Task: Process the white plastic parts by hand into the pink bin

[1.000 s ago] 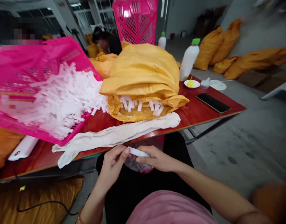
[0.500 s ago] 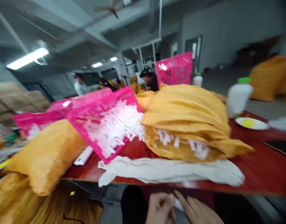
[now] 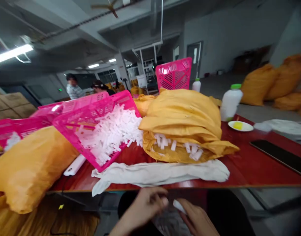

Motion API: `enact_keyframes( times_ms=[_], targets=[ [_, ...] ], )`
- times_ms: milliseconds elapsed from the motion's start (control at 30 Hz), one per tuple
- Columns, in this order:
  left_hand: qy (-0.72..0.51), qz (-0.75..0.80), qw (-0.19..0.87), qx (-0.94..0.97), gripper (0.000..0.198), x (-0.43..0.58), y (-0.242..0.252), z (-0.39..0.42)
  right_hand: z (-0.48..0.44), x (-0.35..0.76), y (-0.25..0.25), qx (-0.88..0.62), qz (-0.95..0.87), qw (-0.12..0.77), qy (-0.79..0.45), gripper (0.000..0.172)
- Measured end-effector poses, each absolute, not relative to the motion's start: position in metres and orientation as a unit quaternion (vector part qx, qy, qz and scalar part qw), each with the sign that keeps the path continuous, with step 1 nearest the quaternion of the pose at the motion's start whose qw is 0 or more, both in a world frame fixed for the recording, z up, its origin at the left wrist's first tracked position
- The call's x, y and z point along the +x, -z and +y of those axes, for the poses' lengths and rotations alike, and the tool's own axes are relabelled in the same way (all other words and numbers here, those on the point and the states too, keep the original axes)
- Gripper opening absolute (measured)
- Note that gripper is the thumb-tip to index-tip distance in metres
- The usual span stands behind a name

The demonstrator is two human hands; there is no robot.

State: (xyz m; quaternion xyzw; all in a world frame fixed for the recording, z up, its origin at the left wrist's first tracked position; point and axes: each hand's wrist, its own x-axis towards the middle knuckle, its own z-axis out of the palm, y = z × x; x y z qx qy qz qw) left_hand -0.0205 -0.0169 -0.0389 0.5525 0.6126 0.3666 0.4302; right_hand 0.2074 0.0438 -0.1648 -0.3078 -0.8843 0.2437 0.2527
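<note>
Just below the table's front edge, over my lap, are both my hands. My right hand (image 3: 196, 214) is closed on a small white strip (image 3: 179, 206), whose end sticks out past the fingertips. To its left, a small gap away, my left hand (image 3: 149, 205) has its fingers curled in; whatever they hold, if anything, is hidden. A blurred heap of pale pieces (image 3: 173, 223) shows below the hands. On the table ahead, similar white pieces (image 3: 125, 126) spill from a tilted pink basket (image 3: 66, 131), and more lie in the mouth of a yellow woven sack (image 3: 184, 111).
A rolled white cloth (image 3: 160, 173) lies along the edge of the red table (image 3: 251, 167). At right are a green-capped bottle (image 3: 231, 103), a plate (image 3: 248, 127) and a dark phone (image 3: 280, 155). A full yellow sack (image 3: 37, 160) bulges at left. People sit farther back.
The view has turned a little to the right. My hands have moved apart, and the white strip now shows in my right hand alone.
</note>
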Motion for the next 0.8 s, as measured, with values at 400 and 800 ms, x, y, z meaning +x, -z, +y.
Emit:
enact_keyframes(
  times_ms=[400, 800],
  targets=[
    [-0.23, 0.845, 0.024, 0.481, 0.041, -0.157, 0.039, 0.181, 0.094, 0.241, 0.067, -0.35, -0.858, 0.21, -0.311, 0.02],
    [-0.058, 0.864, 0.003, 0.5, 0.033, -0.182, 0.06, 0.126, 0.251, 0.25, 0.089, -0.234, -0.932, 0.22, 0.168, 0.042]
  ],
)
